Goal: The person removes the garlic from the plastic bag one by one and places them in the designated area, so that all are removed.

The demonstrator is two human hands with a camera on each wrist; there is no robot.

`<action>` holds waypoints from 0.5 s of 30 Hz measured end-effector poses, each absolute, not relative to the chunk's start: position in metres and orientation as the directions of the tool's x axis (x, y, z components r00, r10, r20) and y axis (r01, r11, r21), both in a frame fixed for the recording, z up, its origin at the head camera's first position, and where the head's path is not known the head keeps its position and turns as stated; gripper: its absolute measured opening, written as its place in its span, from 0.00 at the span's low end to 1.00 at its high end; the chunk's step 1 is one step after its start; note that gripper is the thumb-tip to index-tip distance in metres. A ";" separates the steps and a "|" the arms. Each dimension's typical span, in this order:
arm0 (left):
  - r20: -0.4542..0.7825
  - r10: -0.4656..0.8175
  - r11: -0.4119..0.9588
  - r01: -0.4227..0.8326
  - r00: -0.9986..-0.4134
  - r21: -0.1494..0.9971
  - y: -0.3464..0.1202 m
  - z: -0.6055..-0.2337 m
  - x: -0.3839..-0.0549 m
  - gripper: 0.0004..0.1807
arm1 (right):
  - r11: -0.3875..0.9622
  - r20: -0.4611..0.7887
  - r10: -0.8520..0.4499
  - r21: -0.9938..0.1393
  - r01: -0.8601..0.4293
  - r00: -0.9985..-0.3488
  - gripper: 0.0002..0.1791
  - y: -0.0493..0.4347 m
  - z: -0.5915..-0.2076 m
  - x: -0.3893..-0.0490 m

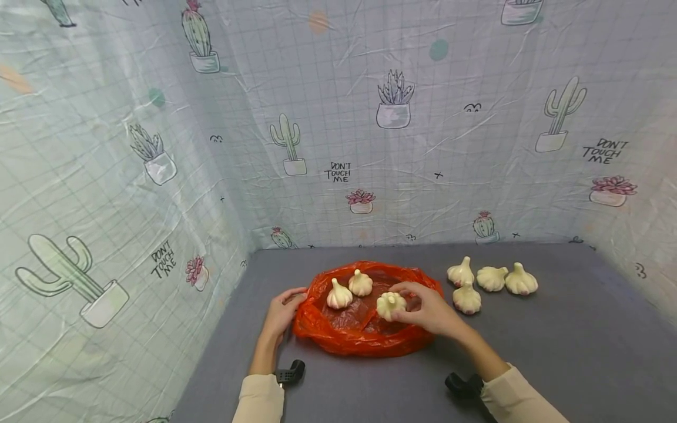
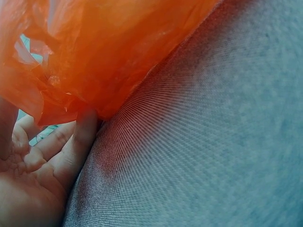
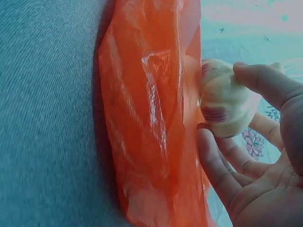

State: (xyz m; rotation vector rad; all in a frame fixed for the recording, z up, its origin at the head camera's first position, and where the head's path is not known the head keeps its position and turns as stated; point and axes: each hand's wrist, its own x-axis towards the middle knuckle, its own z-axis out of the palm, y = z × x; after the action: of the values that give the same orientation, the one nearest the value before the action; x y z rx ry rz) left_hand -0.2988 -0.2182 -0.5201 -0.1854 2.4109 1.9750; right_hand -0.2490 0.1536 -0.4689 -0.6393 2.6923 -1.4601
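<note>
An orange-red plastic bag lies on the table with its mouth spread wide and its rim rolled low. Two garlic bulbs sit inside it, toward the left and back. My right hand reaches over the bag's right side and pinches a third garlic bulb between thumb and fingers. In the right wrist view that bulb shows purple patches, held at the bag's rim. At the bag's left edge my left hand holds the rim; its fingers meet the thin plastic.
Several more garlic bulbs lie grouped on the grey table right of the bag. Curtains printed with cacti hang behind and on both sides. A black wrist device is on each forearm, by the cream sleeves.
</note>
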 end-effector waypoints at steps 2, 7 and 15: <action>-0.088 -0.078 0.193 -0.101 -0.993 0.976 -0.218 -0.520 -0.299 0.17 | 0.474 0.180 -0.358 -0.810 -0.345 -0.916 0.28 0.157 -0.469 -0.248; -0.083 -0.076 0.191 -0.096 -0.994 0.977 -0.219 -0.521 -0.299 0.17 | 0.458 0.188 -0.353 -0.820 -0.344 -0.917 0.28 0.165 -0.469 -0.246; -0.090 -0.075 0.183 -0.102 -0.993 0.978 -0.219 -0.521 -0.299 0.17 | 0.449 0.170 -0.339 -0.835 -0.318 -0.925 0.28 0.178 -0.467 -0.241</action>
State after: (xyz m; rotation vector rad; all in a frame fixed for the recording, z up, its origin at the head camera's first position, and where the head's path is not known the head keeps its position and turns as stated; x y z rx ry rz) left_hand -0.2994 -0.2187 -0.5205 -0.1796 2.3996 1.9867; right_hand -0.2405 0.1783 -0.4665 -0.6027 2.6553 -1.5232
